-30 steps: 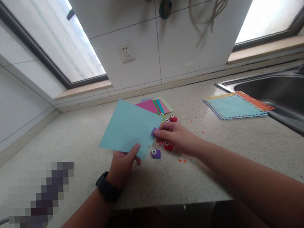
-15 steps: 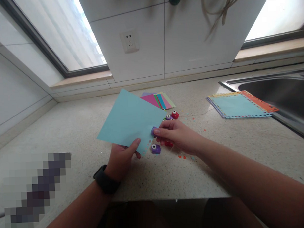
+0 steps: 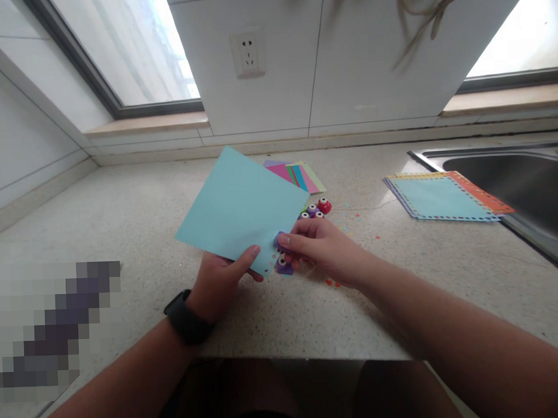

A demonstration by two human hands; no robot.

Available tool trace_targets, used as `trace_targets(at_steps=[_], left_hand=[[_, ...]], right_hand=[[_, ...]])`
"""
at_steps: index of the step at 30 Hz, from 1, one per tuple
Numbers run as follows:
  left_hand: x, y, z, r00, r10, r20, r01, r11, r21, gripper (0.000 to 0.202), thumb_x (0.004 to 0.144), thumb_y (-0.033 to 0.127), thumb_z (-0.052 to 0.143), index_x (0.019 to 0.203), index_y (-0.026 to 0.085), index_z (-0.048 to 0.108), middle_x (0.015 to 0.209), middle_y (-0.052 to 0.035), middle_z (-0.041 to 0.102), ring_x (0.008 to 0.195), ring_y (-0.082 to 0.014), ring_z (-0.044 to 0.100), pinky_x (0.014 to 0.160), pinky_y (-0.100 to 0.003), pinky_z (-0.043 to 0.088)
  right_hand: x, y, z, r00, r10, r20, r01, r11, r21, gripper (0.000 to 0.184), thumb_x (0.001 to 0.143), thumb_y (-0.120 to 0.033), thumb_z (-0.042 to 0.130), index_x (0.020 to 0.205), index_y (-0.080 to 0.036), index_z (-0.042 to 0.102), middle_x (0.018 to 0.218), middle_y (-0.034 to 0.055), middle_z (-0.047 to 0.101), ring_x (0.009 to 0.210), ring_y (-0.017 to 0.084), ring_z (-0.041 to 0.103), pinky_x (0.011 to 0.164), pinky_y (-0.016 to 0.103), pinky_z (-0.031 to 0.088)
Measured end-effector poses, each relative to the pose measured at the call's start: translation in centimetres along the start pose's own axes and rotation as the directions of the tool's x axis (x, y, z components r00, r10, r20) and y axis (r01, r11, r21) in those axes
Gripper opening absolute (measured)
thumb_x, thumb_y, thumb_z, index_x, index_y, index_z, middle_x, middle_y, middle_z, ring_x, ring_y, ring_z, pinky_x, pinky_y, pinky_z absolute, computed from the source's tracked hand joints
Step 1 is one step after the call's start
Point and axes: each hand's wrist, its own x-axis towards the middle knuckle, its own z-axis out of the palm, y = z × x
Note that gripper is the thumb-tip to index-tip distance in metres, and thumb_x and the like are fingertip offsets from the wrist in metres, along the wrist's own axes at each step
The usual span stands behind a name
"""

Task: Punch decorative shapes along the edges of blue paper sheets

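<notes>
- left hand (image 3: 217, 283) pinches blue paper (image 3: 240, 210) by its lower edge, held above counter (image 3: 124, 226)
- right hand (image 3: 323, 247) clamped on purple punch (image 3: 277, 239) at paper's right edge, mid-punch likely
- next hole needs punch slid along edge

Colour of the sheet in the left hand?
Light blue paper sheet, purple punch at its edge; head view shows it best.

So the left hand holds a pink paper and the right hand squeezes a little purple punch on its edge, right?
Not quite. The head view shows the paper in the left hand is light blue, not pink. The right hand does pinch a little purple punch on its edge. Pink shows only in the coloured stack behind it.
</notes>
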Motion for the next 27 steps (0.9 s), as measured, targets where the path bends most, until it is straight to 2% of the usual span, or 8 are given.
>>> trace_targets(at_steps=[5, 15, 21, 27], left_hand=[[-0.05, 0.00, -0.08, 1.000, 0.004, 0.016, -0.004, 1.000, 0.002, 0.018, 0.082, 0.031, 0.074, 0.088, 0.014, 0.073, 0.070, -0.0021, 0.074, 0.048, -0.0125, 0.063, 0.044, -0.022, 0.054], [0.04, -0.48, -0.06, 1.000, -0.007, 0.015, 0.008, 0.998, -0.070, 0.025, 0.080, 0.033, 0.077, 0.095, 0.014, 0.070, 0.081, -0.0030, 0.075, 0.054, -0.0130, 0.065, 0.044, -0.023, 0.055], [0.06, -0.49, -0.09, 1.000, -0.010, 0.007, 0.010, 0.998, -0.070, 0.024, 0.079, 0.034, 0.078, 0.091, 0.014, 0.072, 0.075, -0.0025, 0.074, 0.053, -0.0143, 0.065, 0.044, -0.023, 0.055], [0.08, -0.49, -0.02, 1.000, 0.001, -0.006, -0.001, 0.998, -0.064, 0.021, 0.078, 0.035, 0.078, 0.078, 0.016, 0.070, 0.069, -0.0017, 0.072, 0.053, -0.0155, 0.066, 0.043, -0.024, 0.055]], right_hand=[[-0.03, 0.04, 0.12, 1.000, 0.005, -0.001, -0.005, 1.000, -0.003, 0.041, 0.076, -0.053, 0.078, 0.074, -0.016, 0.060, 0.068, 0.0034, 0.065, 0.061, 0.013, 0.061, 0.056, 0.025, 0.046], [0.11, 0.26, -0.04, 1.000, -0.015, 0.013, 0.016, 0.999, -0.050, 0.040, 0.078, -0.052, 0.077, 0.075, -0.016, 0.060, 0.066, 0.0022, 0.064, 0.059, 0.012, 0.060, 0.054, 0.025, 0.045], [0.11, 0.20, 0.02, 1.000, -0.022, 0.013, 0.023, 0.999, -0.049, 0.041, 0.078, -0.053, 0.077, 0.073, -0.016, 0.059, 0.065, 0.0014, 0.063, 0.056, 0.011, 0.058, 0.054, 0.025, 0.044], [0.06, 0.09, 0.10, 1.000, -0.017, 0.009, 0.017, 0.999, -0.037, 0.042, 0.077, -0.054, 0.077, 0.075, -0.016, 0.060, 0.065, 0.0016, 0.064, 0.055, 0.011, 0.057, 0.053, 0.025, 0.045]])
